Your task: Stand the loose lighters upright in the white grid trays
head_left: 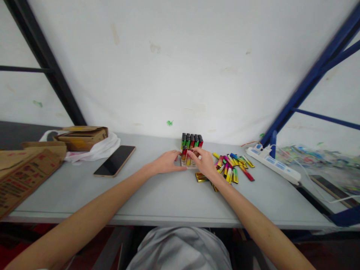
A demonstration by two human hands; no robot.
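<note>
A pale tray with round holes [192, 165] stands on the table in front of me. Its far rows hold upright lighters [192, 140] with black tops and red or green bodies. My right hand [204, 162] pinches a red-and-gold lighter [188, 159], upright over the near part of the tray. Another red lighter [184, 153] stands just left of it. My left hand [168, 162] is bent around the tray's near left corner, thumb along the front edge and fingers at the side. Right of the tray lies a loose pile of colourful metallic lighters [230, 170], partly behind my right wrist.
A phone [115, 161] lies on the left of the table. Further left are an open cardboard box [30, 168] and a smaller box [83, 138] on a white plastic bag [108, 144]. At right lie a power strip [272, 163] and cables beside a blue frame [298, 97].
</note>
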